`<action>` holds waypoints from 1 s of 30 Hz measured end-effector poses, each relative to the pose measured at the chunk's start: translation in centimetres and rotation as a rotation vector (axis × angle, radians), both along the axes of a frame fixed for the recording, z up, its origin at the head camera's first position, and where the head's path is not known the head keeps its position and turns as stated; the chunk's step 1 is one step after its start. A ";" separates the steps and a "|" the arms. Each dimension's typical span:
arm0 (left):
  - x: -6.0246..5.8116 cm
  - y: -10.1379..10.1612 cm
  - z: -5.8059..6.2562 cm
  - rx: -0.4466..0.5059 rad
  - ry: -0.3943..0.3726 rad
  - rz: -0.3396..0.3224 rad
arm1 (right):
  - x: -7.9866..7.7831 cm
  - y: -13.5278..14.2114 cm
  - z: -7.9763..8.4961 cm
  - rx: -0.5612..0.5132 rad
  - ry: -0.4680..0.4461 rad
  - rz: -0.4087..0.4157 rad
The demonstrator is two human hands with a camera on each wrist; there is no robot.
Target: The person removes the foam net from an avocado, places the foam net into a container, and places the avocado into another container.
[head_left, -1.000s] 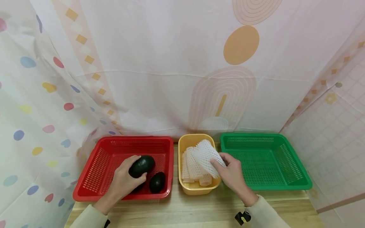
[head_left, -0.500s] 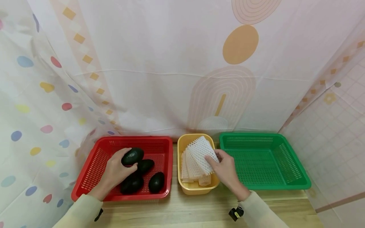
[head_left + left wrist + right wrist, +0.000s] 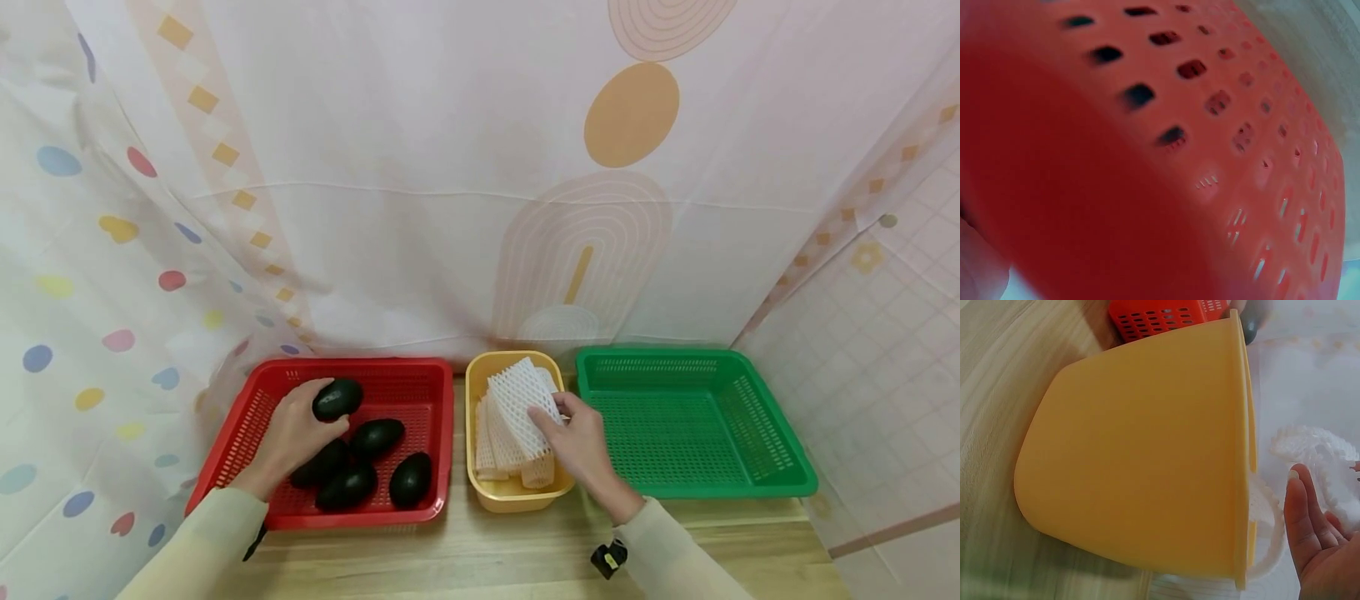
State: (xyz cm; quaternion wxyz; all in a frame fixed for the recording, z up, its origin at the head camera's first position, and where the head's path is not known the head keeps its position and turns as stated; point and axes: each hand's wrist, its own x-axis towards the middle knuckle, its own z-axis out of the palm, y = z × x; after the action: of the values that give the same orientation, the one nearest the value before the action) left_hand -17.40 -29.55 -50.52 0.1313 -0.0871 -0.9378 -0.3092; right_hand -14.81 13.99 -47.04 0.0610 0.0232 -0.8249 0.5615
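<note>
In the head view my left hand (image 3: 296, 433) grips a dark green avocado (image 3: 337, 399) over the left part of the red basket (image 3: 442, 417). Several more avocados lie in that basket, one of them (image 3: 410, 480) near its front right corner. My right hand (image 3: 576, 437) pinches the edge of a white foam net sleeve (image 3: 521, 407) above the yellow bin (image 3: 517, 502), where other sleeves (image 3: 489, 450) lie. The right wrist view has the sleeve (image 3: 1325, 464) beyond the bin's rim, by my fingers. Basket wall (image 3: 1166, 156) fills most of the left wrist view, hiding the avocado.
A green basket (image 3: 693, 437) stands right of the yellow bin, with only its mesh floor and walls showing. All three containers sit on a wooden table (image 3: 517, 558). Patterned curtains (image 3: 420, 250) hang close behind and at both sides.
My left hand has carried the avocado left and toward the back of the red basket, uncovering other avocados. My right hand has shifted slightly left with the foam sleeve.
</note>
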 end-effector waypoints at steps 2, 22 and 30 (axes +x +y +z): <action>-0.2 -0.2 -0.1 -0.008 -0.015 -0.005 | 0.0 -0.2 -0.1 0.006 -0.006 -0.006; -0.8 -0.9 -1.3 -0.118 -0.178 -0.037 | 0.2 -0.1 -0.5 -0.099 -0.073 0.058; -0.8 -0.9 -2.2 -0.162 -0.230 -0.036 | 0.3 0.8 -0.3 -0.096 -0.050 0.027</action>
State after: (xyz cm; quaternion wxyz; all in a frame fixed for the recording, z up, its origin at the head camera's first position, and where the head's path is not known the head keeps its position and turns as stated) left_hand -18.20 -30.43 -52.72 0.0100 -0.0783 -0.9668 -0.2429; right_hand -14.51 14.76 -47.38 0.0340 0.0173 -0.7980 0.6014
